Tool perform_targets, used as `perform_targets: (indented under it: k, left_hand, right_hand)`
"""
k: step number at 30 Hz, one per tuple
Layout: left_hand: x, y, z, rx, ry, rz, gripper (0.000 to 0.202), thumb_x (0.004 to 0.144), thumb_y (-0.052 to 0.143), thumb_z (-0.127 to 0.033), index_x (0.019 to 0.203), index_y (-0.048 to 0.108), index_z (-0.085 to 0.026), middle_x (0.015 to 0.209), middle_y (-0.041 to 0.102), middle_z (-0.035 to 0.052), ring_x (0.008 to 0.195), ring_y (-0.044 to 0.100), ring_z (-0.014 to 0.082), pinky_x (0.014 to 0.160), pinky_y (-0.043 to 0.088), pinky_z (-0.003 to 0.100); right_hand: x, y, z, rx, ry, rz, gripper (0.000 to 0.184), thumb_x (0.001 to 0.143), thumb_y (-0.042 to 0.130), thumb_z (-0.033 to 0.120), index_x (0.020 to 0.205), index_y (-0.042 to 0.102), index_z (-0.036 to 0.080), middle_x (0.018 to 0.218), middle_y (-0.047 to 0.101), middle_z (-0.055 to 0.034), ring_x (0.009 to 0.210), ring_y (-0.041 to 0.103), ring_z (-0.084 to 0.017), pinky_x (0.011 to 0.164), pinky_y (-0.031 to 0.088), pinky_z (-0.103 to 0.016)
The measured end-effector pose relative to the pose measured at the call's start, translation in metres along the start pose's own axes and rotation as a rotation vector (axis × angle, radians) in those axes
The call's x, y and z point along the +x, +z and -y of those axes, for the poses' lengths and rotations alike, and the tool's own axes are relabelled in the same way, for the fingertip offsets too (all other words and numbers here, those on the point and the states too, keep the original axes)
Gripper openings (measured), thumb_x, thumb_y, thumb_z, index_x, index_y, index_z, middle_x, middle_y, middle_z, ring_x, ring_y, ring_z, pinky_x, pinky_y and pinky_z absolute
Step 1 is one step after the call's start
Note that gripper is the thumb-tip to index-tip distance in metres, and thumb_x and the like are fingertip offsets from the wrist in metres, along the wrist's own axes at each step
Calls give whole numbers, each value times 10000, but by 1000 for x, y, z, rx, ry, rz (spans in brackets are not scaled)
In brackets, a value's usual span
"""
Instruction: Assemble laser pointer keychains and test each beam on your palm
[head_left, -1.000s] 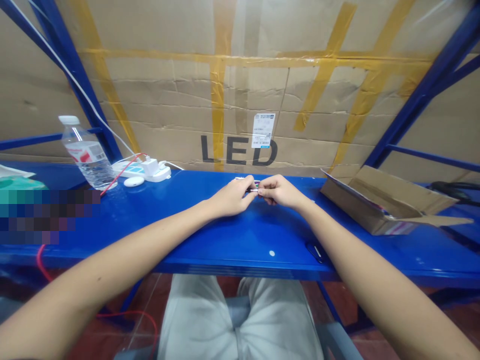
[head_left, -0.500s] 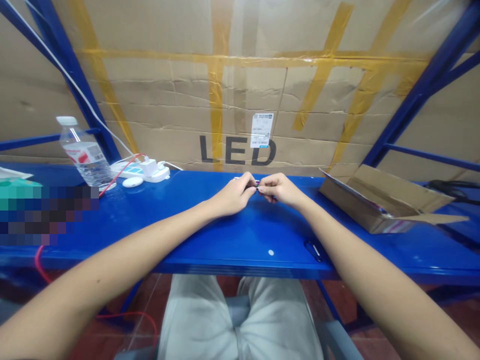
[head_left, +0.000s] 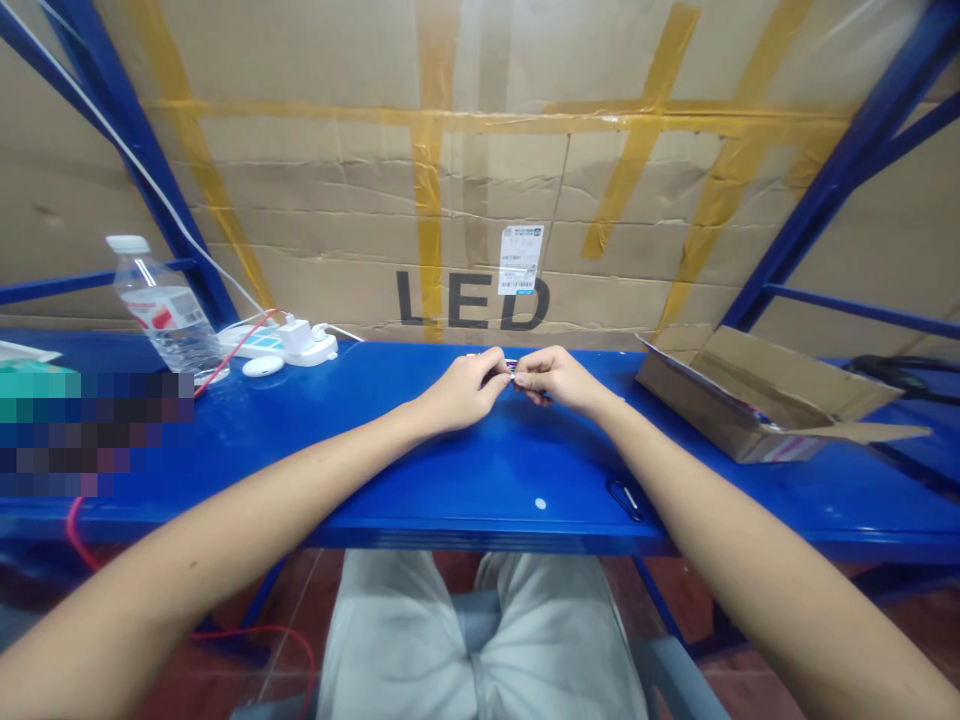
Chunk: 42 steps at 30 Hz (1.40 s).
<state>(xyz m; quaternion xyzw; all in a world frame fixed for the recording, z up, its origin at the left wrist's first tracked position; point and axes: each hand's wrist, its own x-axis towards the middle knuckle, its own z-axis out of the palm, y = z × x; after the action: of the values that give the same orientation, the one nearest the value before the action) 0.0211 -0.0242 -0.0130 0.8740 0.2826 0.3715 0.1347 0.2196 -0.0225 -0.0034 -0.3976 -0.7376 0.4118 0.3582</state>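
My left hand [head_left: 466, 390] and my right hand [head_left: 553, 380] meet at the back middle of the blue shelf [head_left: 420, 470]. Both pinch a small dark part [head_left: 511, 373] with a metallic end between their fingertips. It is too small to name. Both hands' fingers are curled closed around it, and my forearms rest over the shelf's front edge.
An open cardboard box [head_left: 757, 395] lies at the right. At the left stand a water bottle [head_left: 161, 310], a white power strip [head_left: 281, 342] with a red cable and a small white puck [head_left: 263, 365]. A taped carton marked LED [head_left: 472, 300] forms the back wall.
My hands have stayed together at the same spot, with the fingertips drawn slightly closer over the small part. The view has shifted a little.
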Motion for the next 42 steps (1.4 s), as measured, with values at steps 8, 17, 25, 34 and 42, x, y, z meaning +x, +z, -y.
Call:
perform_targets:
  k: [8,17,25,34,42]
  left_hand:
    - [-1,-2,1,-38,-43,7,29,889,555,-171,870,570,-187,878,713,45,829,660,188,744,463,298]
    - [-1,0,-1,-5,32,-44,68,865,600,-132,848,634,-189,884,719,23,827,646,165,775,462,281]
    - [2,1,-2,59,39,-47,47,925,530,-177,920,575,-189,932,683,58,881,614,192,796,459,318]
    - [2,-2,2,111,11,84,160,934,517,-167,851,653,-173,929,722,69,873,655,213,808,467,334]
    - [0,6,1,229,114,-21,156,951,520,-172,903,668,-163,968,727,76,914,625,221,861,481,361]
  right_hand:
    - [-1,1,1,-11,13,-5,209,690,693,292,562,598,156,415,520,15,375,430,-91,391,330,-229]
    - [0,3,1,218,136,13,116,626,669,207,546,608,149,370,449,23,335,331,-78,360,203,-229]
    - [0,2,3,316,142,40,118,667,664,224,589,619,148,375,439,34,334,332,-76,372,229,-230]
    - [-2,4,8,0,91,13,189,685,673,235,551,562,160,431,519,12,387,434,-91,386,340,-221]
    - [2,7,-1,310,169,15,56,590,621,132,541,595,132,363,420,30,323,298,-55,349,186,-194]
